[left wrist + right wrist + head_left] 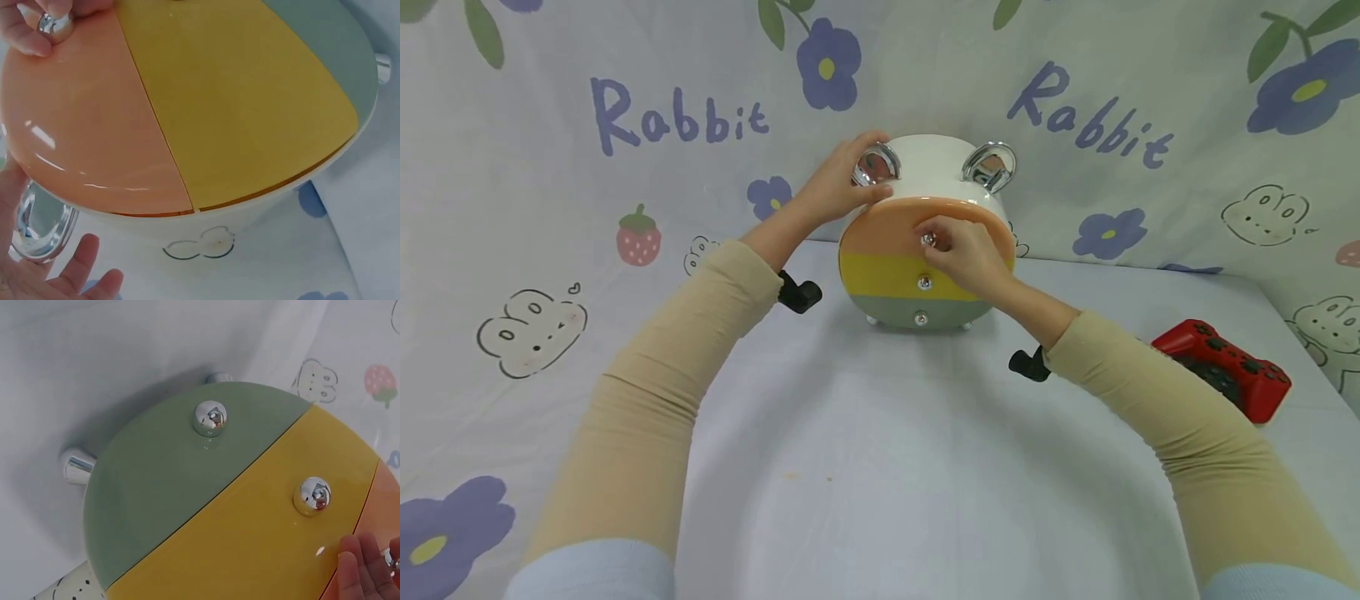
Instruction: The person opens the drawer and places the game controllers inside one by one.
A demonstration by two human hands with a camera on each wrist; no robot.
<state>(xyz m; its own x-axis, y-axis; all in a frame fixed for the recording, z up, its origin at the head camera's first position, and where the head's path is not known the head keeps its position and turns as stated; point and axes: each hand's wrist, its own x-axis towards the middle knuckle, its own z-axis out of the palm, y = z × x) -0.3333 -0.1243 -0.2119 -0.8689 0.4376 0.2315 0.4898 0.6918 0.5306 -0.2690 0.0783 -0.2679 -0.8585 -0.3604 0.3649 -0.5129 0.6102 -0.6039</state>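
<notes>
Tabletop (887, 500): white | backdrop (925, 83): Rabbit-lettered | on tabletop: striped box (883, 271), controller (1238, 362)

On the desk (925, 467) at your 12 o'clock stands a three-drawer chest (891, 262), before the printed cloth (917, 75). Its ring handles (988, 177) sit at 11 and 1, knobs (925, 282) run 12 to 6. Your left grip (835, 185) is at 11, right grip (964, 252) on the top knob (928, 240). A game controller (1243, 375) lies at your 2.

Passage: across tabletop (880, 467) before cabinet (883, 275) | obstacle right: red controller (1262, 385)
</notes>
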